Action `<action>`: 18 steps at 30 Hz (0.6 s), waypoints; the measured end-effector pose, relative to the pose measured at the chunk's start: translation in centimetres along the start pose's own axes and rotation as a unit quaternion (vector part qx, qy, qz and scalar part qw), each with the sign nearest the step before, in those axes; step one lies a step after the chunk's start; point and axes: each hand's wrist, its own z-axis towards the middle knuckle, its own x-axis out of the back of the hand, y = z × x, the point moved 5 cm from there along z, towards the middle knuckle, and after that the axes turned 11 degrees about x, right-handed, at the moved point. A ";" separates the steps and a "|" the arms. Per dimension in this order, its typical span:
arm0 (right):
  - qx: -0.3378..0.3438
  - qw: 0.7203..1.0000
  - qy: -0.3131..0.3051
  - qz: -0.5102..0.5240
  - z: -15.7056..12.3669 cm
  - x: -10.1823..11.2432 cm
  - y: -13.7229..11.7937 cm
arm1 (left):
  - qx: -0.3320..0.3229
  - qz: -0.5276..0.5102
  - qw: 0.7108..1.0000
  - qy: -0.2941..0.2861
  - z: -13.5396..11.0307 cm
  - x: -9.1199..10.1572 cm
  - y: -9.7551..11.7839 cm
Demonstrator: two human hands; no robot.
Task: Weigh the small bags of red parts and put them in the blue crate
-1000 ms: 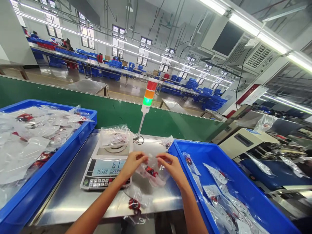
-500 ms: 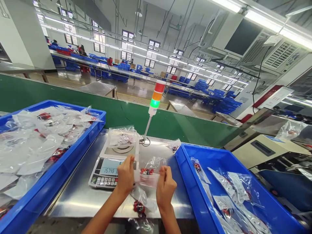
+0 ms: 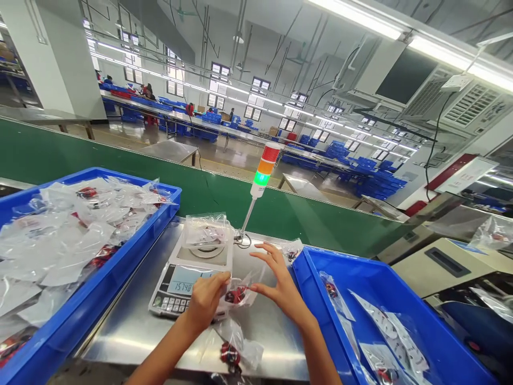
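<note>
A clear plastic bag (image 3: pixel 237 295) with small red and black parts in it is pinched by my left hand (image 3: pixel 206 299) in front of the digital scale (image 3: pixel 170 291). My right hand (image 3: pixel 282 286) is open beside that bag, fingers spread, its thumb close to the bag's right edge. On the scale's pan lies another plastic bag (image 3: pixel 208 229); the display reads 15748 in its lower row, partly covered by my left hand. Below my hands, a further bag with red and black parts (image 3: pixel 231 353) lies on the metal table's front edge.
At left stands a blue tray (image 3: pixel 160 222) heaped with filled bags; at right, a blue bin (image 3: pixel 340 256) holds several more. Behind the scale rises a signal tower (image 3: pixel 262 174), green lit. A small bag (image 3: pixel 292 250) lies by the bin. A beige machine (image 3: pixel 436 267) is far right.
My right hand has let go of the bag and opened, rising slightly to the right. My left hand keeps its hold on the bag. The view has shifted a little.
</note>
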 end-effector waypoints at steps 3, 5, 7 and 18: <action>-0.013 0.999 -0.033 0.033 0.7 -0.7 0.3 | 0.005 0.022 1.000 -0.001 0.5 0.0 -0.4; -0.046 0.999 0.005 0.027 0.3 -0.6 1.2 | 0.026 0.042 0.999 -0.008 1.9 0.0 -1.7; -0.062 0.994 0.091 -0.015 -0.3 0.5 2.1 | 0.067 0.067 0.995 -0.020 4.7 -0.3 -4.1; -0.054 0.957 0.243 -0.147 1.5 6.0 2.6 | 0.200 0.118 0.957 -0.173 17.1 -5.2 -15.3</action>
